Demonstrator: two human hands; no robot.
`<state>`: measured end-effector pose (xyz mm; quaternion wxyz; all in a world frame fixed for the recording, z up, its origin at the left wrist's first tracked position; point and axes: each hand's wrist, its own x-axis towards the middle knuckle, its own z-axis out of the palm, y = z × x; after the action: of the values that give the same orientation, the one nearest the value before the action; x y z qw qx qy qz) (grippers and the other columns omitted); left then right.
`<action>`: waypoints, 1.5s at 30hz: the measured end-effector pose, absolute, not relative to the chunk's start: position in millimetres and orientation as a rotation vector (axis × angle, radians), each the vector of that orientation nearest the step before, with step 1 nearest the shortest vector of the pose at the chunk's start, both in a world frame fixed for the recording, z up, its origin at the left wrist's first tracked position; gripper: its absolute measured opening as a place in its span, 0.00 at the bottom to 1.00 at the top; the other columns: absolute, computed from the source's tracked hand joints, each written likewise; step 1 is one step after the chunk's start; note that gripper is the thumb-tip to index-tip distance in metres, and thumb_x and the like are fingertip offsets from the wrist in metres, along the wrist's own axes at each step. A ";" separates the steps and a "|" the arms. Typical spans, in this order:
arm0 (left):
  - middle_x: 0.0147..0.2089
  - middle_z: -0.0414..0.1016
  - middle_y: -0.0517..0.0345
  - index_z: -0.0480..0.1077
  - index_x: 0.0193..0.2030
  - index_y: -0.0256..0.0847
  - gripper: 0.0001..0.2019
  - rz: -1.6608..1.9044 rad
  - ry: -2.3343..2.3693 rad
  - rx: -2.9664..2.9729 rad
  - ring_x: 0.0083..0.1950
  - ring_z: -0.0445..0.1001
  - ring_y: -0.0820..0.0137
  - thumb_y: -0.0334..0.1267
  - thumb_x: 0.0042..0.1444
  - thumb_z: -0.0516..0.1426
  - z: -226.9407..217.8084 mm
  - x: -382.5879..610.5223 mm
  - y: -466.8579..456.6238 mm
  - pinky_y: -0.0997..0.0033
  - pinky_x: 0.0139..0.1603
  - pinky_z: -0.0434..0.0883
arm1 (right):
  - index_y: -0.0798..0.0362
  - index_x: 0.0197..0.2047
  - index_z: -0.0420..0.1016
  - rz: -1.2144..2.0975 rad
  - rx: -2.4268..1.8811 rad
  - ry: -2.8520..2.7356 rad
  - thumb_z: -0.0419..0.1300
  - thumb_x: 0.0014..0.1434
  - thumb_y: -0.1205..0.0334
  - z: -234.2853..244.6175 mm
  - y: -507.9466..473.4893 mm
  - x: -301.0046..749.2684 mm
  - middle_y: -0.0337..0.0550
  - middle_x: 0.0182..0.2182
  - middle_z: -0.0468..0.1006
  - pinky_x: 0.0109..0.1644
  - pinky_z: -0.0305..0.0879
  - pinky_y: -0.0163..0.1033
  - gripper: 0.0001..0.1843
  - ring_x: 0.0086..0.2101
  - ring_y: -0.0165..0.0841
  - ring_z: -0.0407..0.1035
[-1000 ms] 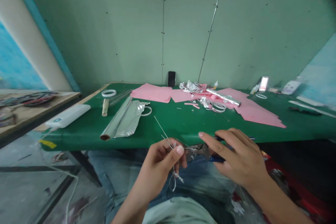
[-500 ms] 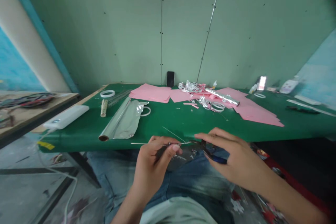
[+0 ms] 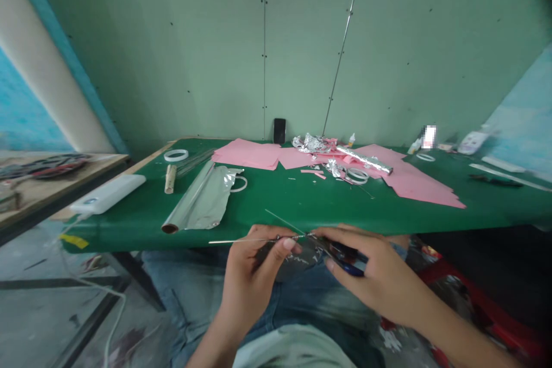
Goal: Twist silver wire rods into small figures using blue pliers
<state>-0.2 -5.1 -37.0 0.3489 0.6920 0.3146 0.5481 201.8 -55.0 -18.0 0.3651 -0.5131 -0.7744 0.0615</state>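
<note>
Right now, the left hand (image 3: 259, 279) pinches a thin wire (image 3: 241, 240) running sideways across the lap, while the right hand (image 3: 375, 276) closes around blue-handled pliers (image 3: 353, 267), their nose at the wire.

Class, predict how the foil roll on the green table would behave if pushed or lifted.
The foil roll would probably roll when pushed, its end being round. Its loose, creased sheet looks floppy and easily torn.

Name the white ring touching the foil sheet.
The ring at the right edge of the foil sheet, partly under it. The other white rings, such as the far-left one, lie apart from the foil.
</note>
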 end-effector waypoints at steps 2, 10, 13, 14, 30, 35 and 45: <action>0.31 0.81 0.55 0.80 0.29 0.43 0.11 1.415 0.816 1.788 0.35 0.77 0.66 0.40 0.61 0.59 -37.1 0.2 -5.3 0.71 0.38 0.70 | 0.44 0.55 0.75 0.174 -1.314 -1.985 0.60 0.59 0.65 -17.7 -55.1 201.0 0.43 0.48 0.81 0.46 0.78 0.41 0.20 0.46 0.37 0.77; 0.31 0.82 0.57 0.80 0.33 0.43 0.07 1.577 0.848 1.907 0.33 0.76 0.67 0.37 0.59 0.61 -36.2 4.5 -5.0 0.69 0.38 0.69 | 0.48 0.53 0.77 0.108 -1.253 -1.977 0.58 0.58 0.69 -21.8 -51.3 200.1 0.43 0.47 0.83 0.50 0.77 0.44 0.20 0.46 0.38 0.78; 0.31 0.82 0.58 0.80 0.36 0.44 0.04 1.668 0.872 2.030 0.31 0.73 0.68 0.34 0.58 0.61 -40.0 5.8 -2.4 0.67 0.39 0.68 | 0.50 0.53 0.77 0.035 -1.315 -1.964 0.58 0.56 0.69 -25.5 -49.0 202.5 0.44 0.47 0.82 0.49 0.77 0.43 0.21 0.46 0.38 0.78; 0.31 0.82 0.58 0.80 0.36 0.44 0.05 1.670 0.883 2.045 0.31 0.73 0.68 0.34 0.58 0.61 -40.7 6.2 -1.8 0.66 0.39 0.67 | 0.50 0.53 0.76 0.027 -1.331 -1.968 0.58 0.56 0.69 -26.1 -48.1 203.5 0.44 0.47 0.82 0.49 0.77 0.43 0.21 0.45 0.38 0.78; 0.19 0.68 0.64 0.70 0.25 0.36 0.15 1.135 0.585 1.102 0.16 0.60 0.82 0.44 0.54 0.65 -33.3 5.3 -0.6 0.85 0.13 0.55 | 0.48 0.58 0.70 -0.952 -1.141 -2.209 0.57 0.52 0.75 -1.2 -43.2 219.2 0.48 0.39 0.71 0.40 0.64 0.47 0.30 0.37 0.41 0.64; 0.19 0.69 0.64 0.70 0.25 0.36 0.15 1.134 0.594 1.097 0.16 0.59 0.82 0.44 0.54 0.65 -33.4 6.0 -1.4 0.85 0.13 0.55 | 0.49 0.59 0.69 -0.996 -1.169 -2.268 0.58 0.52 0.74 5.5 -49.8 217.8 0.48 0.38 0.73 0.38 0.62 0.45 0.30 0.35 0.41 0.64; 0.19 0.68 0.64 0.71 0.26 0.36 0.16 1.183 0.637 1.162 0.16 0.60 0.82 0.46 0.52 0.66 -35.0 3.9 -1.8 0.85 0.15 0.58 | 0.48 0.59 0.70 -1.083 -1.209 -2.292 0.57 0.55 0.72 12.8 -53.2 219.2 0.48 0.37 0.74 0.39 0.60 0.45 0.28 0.35 0.41 0.64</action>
<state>3.9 -1.8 -35.0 0.6311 0.5075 0.2782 0.5166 219.2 -53.2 12.8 0.1657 -0.4246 -0.8048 -0.3802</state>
